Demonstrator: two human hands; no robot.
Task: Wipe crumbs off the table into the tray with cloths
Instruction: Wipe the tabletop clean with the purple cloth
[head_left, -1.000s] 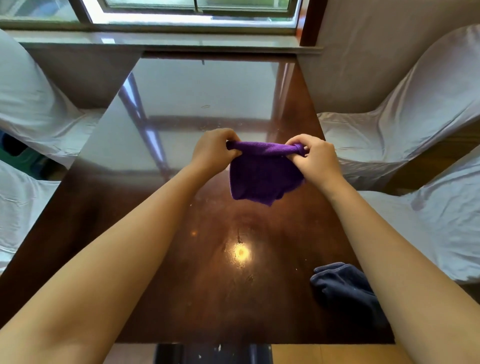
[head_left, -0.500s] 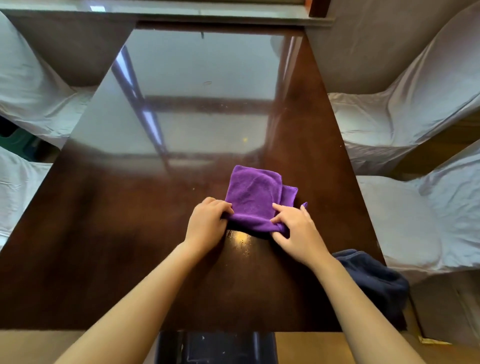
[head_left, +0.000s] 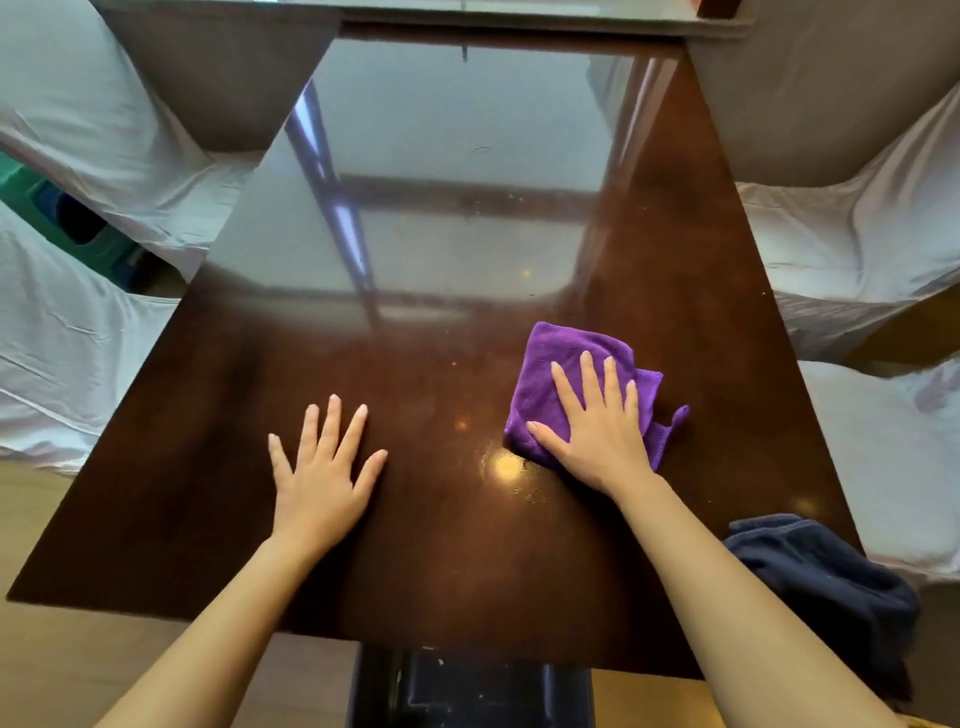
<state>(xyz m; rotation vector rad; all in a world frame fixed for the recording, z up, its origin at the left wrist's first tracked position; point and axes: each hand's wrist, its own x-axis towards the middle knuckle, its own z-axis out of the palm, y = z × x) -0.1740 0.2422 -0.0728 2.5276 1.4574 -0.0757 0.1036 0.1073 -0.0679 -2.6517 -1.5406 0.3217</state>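
A folded purple cloth (head_left: 566, 358) lies on the glossy dark brown table (head_left: 208, 467), right of centre. My right hand (head_left: 597, 421) presses flat on it with the fingers spread. My left hand (head_left: 322, 467) rests flat and bare on the table, to the left of the cloth and apart from it. A few pale crumbs (head_left: 525, 273) dot the surface beyond and around the cloth. A dark navy cloth (head_left: 815, 582) is bunched at the near right corner, partly over the edge. A dark object with white specks (head_left: 467, 691) shows below the near table edge; I cannot tell whether it is the tray.
Chairs in white covers stand on both sides, left (head_left: 78, 322) and right (head_left: 857, 249). A window sill (head_left: 467, 15) runs past the far table edge. The tabletop reflects the window strongly in its far half.
The purple cloth came down from the air onto the table. My left hand let go and moved left onto bare wood. My right hand slid the cloth right, now flat on top.
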